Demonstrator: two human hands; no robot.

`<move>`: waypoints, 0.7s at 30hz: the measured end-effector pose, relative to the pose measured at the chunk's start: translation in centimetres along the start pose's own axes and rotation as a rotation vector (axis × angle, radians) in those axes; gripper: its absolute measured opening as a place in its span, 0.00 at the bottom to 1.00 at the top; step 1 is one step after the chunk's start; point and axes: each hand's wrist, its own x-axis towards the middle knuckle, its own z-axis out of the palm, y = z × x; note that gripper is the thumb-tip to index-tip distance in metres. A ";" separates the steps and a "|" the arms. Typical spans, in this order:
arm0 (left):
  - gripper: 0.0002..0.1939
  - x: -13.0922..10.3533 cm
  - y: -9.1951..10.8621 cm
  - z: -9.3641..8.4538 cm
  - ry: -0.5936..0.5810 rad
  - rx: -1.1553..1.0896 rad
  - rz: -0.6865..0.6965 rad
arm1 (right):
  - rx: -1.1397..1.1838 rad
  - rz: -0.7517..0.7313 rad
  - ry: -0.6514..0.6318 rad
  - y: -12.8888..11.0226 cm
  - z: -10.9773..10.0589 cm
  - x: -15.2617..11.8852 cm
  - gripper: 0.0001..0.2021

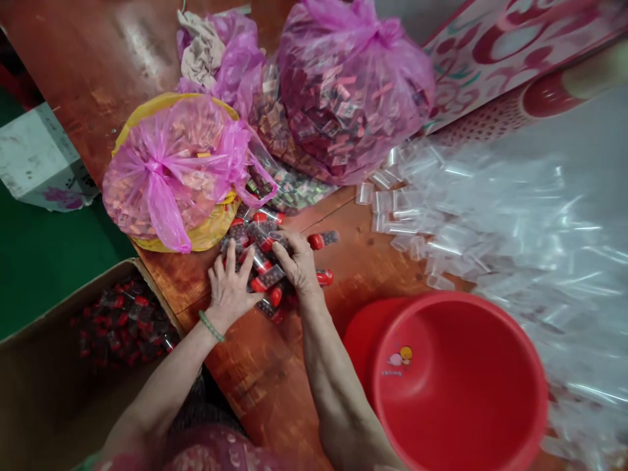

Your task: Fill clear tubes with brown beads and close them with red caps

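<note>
A pile of small, clear-walled bottles with red caps and dark patterned sides (267, 278) lies on the wooden table (279, 386). My left hand (230, 288), with a green beaded bracelet at the wrist, rests spread on the pile's left side. On its right side lies my right hand (297, 261), thumb apart, its other fingers curved over the pieces and partly hidden. Both palms face down, and neither hand grips a piece that I can make out. One loose red-capped piece (324, 239) sits just right of my right hand.
At the left edge, a cardboard box (29, 373) holds many similar red-and-dark pieces. Tied pink bags (161, 154) full of small pieces stand behind the pile. A red tub (456, 392) is at right, beside a heap of clear plastic sleeves (490, 216).
</note>
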 end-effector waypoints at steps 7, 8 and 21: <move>0.37 -0.6 0.9 0.9 0.160 -0.411 -0.033 | -0.110 -0.114 -0.084 -1.6 1.4 -0.4 0.22; 0.36 -0.5 1.1 1.1 0.186 -0.477 -0.046 | -0.118 -0.133 -0.089 -1.7 1.6 -0.3 0.22; 0.34 -2.8 3.0 0.5 0.204 -0.645 -0.092 | 0.204 0.134 -0.089 -5.2 1.8 -2.6 0.14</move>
